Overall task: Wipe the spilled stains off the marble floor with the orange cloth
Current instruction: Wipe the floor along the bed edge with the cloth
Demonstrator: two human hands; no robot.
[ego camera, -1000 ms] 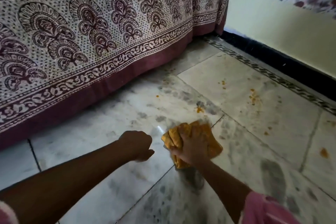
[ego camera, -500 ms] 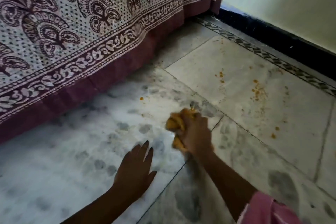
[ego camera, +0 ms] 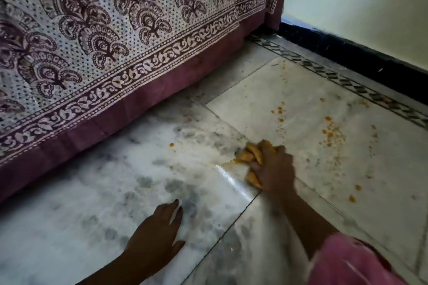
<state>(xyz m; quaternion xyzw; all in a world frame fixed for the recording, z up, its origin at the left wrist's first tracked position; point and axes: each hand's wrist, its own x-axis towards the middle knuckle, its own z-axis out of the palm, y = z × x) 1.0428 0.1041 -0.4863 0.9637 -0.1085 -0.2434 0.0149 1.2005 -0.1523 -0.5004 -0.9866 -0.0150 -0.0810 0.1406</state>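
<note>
My right hand point(ego camera: 274, 169) presses a bunched orange cloth point(ego camera: 251, 155) onto the marble floor point(ego camera: 92, 215), near where tile seams meet. Most of the cloth is hidden under the fingers. My left hand point(ego camera: 157, 233) lies flat on the floor with fingers spread, holding nothing, to the left and nearer than the cloth. Orange stains point(ego camera: 332, 134) speckle the pale tile to the right of the cloth. Smaller orange spots point(ego camera: 279, 111) lie farther back, one small orange dot point(ego camera: 171, 144) sits left of the cloth, and two blobs point(ego camera: 354, 193) lie at the right.
A patterned maroon and white bedspread point(ego camera: 115, 53) hangs down to the floor along the left and back. A pale wall with a black skirting point(ego camera: 361, 58) runs along the right, with a patterned floor border point(ego camera: 335, 76) beside it. A pink sleeve point(ego camera: 352, 264) shows at bottom right.
My left hand went from a raised fist to lying flat on the floor. My right hand pushed the cloth forward and bunched it tighter. The view moved closer and lower.
</note>
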